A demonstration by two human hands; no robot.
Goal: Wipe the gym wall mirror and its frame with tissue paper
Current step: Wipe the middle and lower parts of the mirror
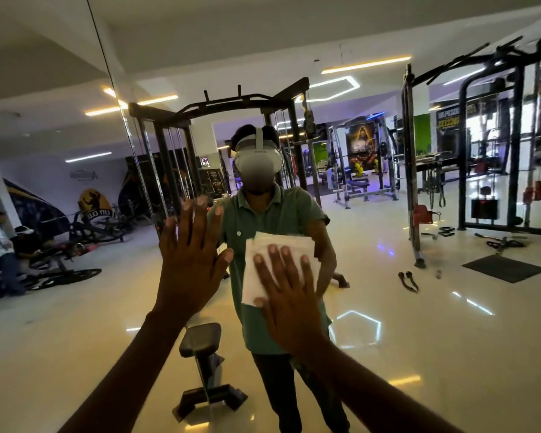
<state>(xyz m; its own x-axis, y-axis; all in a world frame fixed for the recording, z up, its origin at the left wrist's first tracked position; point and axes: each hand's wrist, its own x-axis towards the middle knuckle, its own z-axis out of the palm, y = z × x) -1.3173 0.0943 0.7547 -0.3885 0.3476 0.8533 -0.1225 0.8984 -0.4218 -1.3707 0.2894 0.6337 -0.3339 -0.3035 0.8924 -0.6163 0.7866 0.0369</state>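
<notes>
The wall mirror (pixel 403 292) fills nearly the whole view and reflects the gym behind me. My right hand (pixel 289 295) lies flat with straight fingers on a folded white tissue paper (pixel 256 270), pressing it against the glass at chest height. My left hand (pixel 189 260) is spread open and rests flat on the glass to the left of the tissue. A thin seam between mirror panels (pixel 113 76) runs slanting down the upper left. No outer frame shows.
The mirror reflects a person in a green shirt and white headset (pixel 258 151), a black bench (pixel 203 367), cable racks (pixel 416 170), exercise bikes (pixel 60 270) at the left, and a glossy floor with handles and a mat (pixel 503 267).
</notes>
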